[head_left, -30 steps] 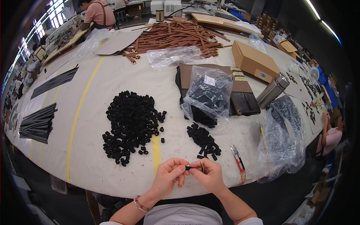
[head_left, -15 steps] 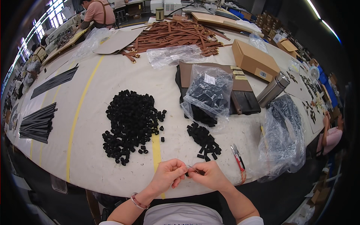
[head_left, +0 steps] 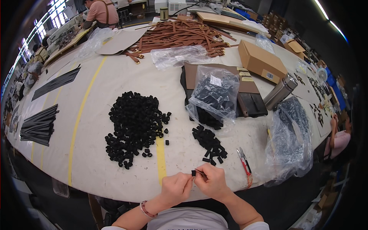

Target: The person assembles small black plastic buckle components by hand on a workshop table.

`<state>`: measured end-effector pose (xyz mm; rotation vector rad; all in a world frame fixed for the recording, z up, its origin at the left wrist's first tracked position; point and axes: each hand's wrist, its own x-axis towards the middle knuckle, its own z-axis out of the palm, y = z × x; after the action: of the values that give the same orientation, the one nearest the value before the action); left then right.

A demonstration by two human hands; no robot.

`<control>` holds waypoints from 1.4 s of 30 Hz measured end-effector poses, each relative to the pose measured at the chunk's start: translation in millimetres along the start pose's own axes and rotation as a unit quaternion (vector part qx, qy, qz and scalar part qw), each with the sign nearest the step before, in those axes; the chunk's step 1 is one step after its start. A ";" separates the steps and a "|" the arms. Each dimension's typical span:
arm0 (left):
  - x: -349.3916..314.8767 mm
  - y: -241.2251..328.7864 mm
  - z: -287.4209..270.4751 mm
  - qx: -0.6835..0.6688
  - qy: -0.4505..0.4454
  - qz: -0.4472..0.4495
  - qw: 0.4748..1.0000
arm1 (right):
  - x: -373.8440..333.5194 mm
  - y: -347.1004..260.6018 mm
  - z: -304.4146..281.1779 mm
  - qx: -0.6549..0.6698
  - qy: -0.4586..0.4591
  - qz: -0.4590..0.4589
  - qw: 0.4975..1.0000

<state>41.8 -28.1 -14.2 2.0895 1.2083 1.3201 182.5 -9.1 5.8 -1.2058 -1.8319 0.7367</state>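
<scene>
Near the table's front edge my hands meet, fingertips close together. My left hand (head_left: 175,188) is closed, pinching a small black piece (head_left: 193,173) that looks like a strap loop. My right hand (head_left: 212,182) is closed round a thin dark tool (head_left: 201,173), its kind hidden by the fingers, with the tool's end beside the piece. Beyond my right hand lies a small heap of short flat black pieces (head_left: 209,142). A larger pile of black loops (head_left: 134,122) lies farther left. Red-handled thread snips (head_left: 244,161) rest right of my hands.
Behind the small heap are a clear plastic bag (head_left: 214,90), brown and black leather panels (head_left: 251,101), a cardboard box (head_left: 260,61) and a steel flask (head_left: 280,92). Brown buckled straps (head_left: 180,36) cover the back; black strips (head_left: 40,125) lie left. Another person (head_left: 339,136) sits at right.
My left hand has turned, its fingers curling in more. The small black piece now shows above the fingertips. My right hand has shifted slightly. The piles look the same.
</scene>
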 end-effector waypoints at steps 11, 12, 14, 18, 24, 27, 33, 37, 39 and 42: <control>5.9 0.4 -11.3 -0.606 -0.079 -0.485 0.626 | -12.9 5.8 -5.9 0.020 -0.009 -0.085 0.996; 5.6 -0.6 -12.2 -0.629 -0.091 -0.480 0.605 | -13.4 3.2 -8.2 0.163 -0.058 0.081 0.982; 5.4 -0.2 -13.2 -0.589 -0.103 -0.468 0.651 | -7.5 6.6 -12.5 0.259 -0.096 0.168 0.946; 5.4 1.2 -16.0 -0.522 -0.130 -0.435 0.722 | 2.4 6.3 -21.8 0.396 -0.176 0.308 0.847; 7.5 0.5 -21.6 -0.475 -0.199 -0.401 0.758 | -0.7 21.4 -18.2 0.424 -0.263 0.243 0.832; 5.3 2.9 -20.7 -0.439 -0.199 -0.372 0.794 | 0.1 15.8 -18.5 0.404 -0.271 0.236 0.841; 5.1 -1.2 2.6 0.059 0.033 0.068 0.995 | -4.3 -3.5 4.7 0.186 -0.055 0.163 0.967; 4.6 -9.0 -1.4 0.008 0.033 0.031 0.999 | -2.0 1.0 1.8 0.280 -0.107 0.214 0.930; -1.9 -12.3 -7.2 -0.259 -0.037 -0.262 0.929 | 2.8 -10.4 -9.5 0.331 -0.139 0.236 0.903; 10.1 -5.7 -13.9 -0.476 -0.010 -0.430 0.767 | -1.9 2.9 -12.6 0.354 -0.179 0.244 0.885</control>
<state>29.0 -18.2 -6.1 0.6609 0.9428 1.0551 195.1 -9.3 9.3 -1.0618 -1.2946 1.8310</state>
